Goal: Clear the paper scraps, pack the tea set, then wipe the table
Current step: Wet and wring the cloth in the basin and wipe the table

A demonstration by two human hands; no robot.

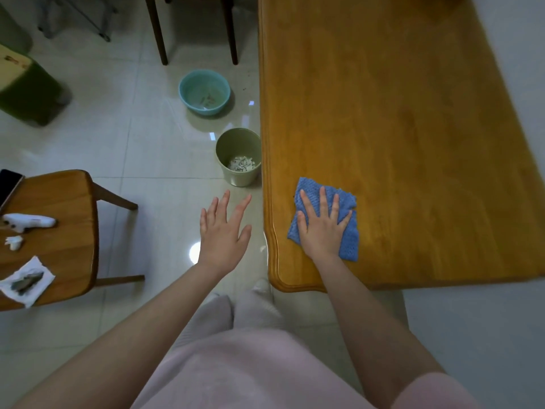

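— Beside the table's [398, 128] left edge, what stands?
— Green bin [236, 177] on the floor, paper scraps [241, 164] inside.
— And on the table?
— Blue cloth [349, 237] near its front-left corner. The right grip [323, 228] presses it, fingers spread. The left grip [224, 231] hovers off the table's edge, fingers apart.

soft, rather dim indoor light with a cool greenish cast. the glossy floor [141, 149] throws back small bright glare spots, the strongest a round one at the desk's [413, 119] near corner. the desk has a mild sheen. wide-angle bending curves its edges. the green box [29, 95] far left is smeared with blur.
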